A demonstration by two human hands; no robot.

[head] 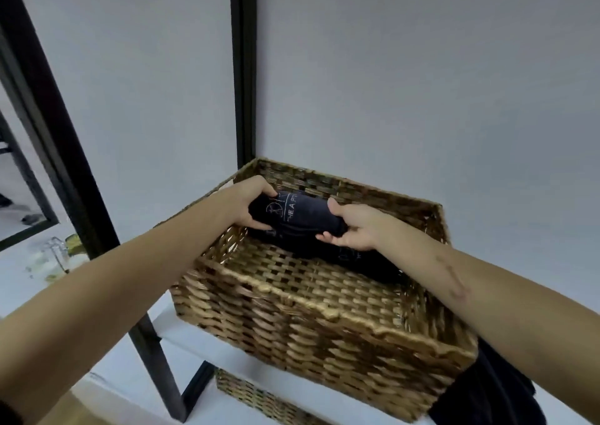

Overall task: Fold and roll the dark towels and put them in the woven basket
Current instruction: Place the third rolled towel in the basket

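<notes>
A rolled dark towel point(300, 215) with pale printed lettering is held over the inside of the woven basket point(311, 314), near its back left corner. My left hand point(251, 205) grips the roll's left end. My right hand point(349, 226) grips its right end, thumb on top. Beneath the roll, more dark cloth point(367, 260) lies on the basket's bottom, partly hidden by my right hand. The basket stands on a white shelf point(168, 324) against the wall.
Black frame posts point(243, 67) rise behind the basket and at the left. A second woven basket point(259, 398) sits on the shelf below. Dark cloth point(493, 395) hangs at the bottom right beside the basket. Glassware point(55, 254) stands at the far left.
</notes>
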